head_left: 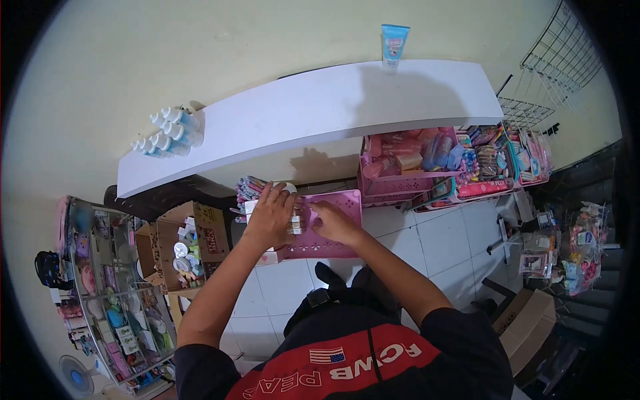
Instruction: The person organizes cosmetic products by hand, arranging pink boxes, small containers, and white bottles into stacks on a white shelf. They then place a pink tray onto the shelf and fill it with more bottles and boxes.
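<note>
My left hand (270, 215) is closed over a group of small white boxes (295, 223) at the left end of a pink plastic basket (340, 248). Its fingers lie across the tops of the boxes and hide part of them. My right hand (335, 223) is over the basket, just right of the boxes, with fingers slightly bent and apart, and nothing visible in it. Beside my left hand, a bunch of slim, colourful packaged items (250, 189) stands behind the basket's left end. A white box (268, 257) sits below my left wrist.
A white shelf (300, 113) spans above, bearing a blue tube (394, 47) and several white-capped bottles (170, 133). Pink baskets of goods (413, 157) stand at the right. A cardboard box (207, 233) and a display rack (120, 300) are at the left; an open carton (530, 327) lies lower right.
</note>
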Motion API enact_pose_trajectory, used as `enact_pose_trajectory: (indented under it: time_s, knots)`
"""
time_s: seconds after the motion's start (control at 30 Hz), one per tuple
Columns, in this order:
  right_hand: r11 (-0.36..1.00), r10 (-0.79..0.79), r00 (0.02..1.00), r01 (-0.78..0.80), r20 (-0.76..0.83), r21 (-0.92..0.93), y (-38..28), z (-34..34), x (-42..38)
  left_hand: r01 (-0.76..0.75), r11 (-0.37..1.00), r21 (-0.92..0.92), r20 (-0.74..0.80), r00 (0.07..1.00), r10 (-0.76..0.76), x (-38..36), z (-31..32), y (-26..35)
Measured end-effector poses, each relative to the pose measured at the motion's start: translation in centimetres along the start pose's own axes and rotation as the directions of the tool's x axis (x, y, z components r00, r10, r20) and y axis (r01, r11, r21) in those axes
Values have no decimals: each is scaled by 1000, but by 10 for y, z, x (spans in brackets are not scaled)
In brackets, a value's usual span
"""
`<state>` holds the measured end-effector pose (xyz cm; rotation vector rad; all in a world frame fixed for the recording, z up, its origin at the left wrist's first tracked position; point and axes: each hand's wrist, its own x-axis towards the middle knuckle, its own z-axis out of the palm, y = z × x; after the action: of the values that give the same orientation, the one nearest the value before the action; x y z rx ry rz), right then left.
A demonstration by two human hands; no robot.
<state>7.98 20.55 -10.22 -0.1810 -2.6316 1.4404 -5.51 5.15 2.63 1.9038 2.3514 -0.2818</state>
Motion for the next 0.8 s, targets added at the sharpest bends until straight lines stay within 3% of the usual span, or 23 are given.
enact_pose_trajectory:
  time_s: [0.13,0.23,0.33,0.53,0.6,0.73,0.8]
  knots:
    - [999,46,999,-46,12,28,-5,8,5,-6,1000,-8,-33,999,6,-2,0,-6]
    - [998,-17,1000,18,-8,67,-7,12,11,1,1000,10,3,1000,-1,-5,-1,-8]
    - [994,2,997,-10,78,111,-9,13,15,-2,999,42,9,1000,1,-9,0,-10]
    - [998,-66,997,66,-40,-13,1,32,14,-1,998,67,29,1000,-1,-12,-1,-11]
    - [989,10,1000,-7,-16,148,-4,32,12,-11,998,70,1,1000,11,-14,1,-12]
    - [957,128,991,-135,44,257,-18,32,10,-7,1000,29,-9,1000,7,-17,3,-14]
    - [921,169,984,-138,-54,363,-17,46,7,5,1000,-12,-36,999,-5,-19,5,-14]
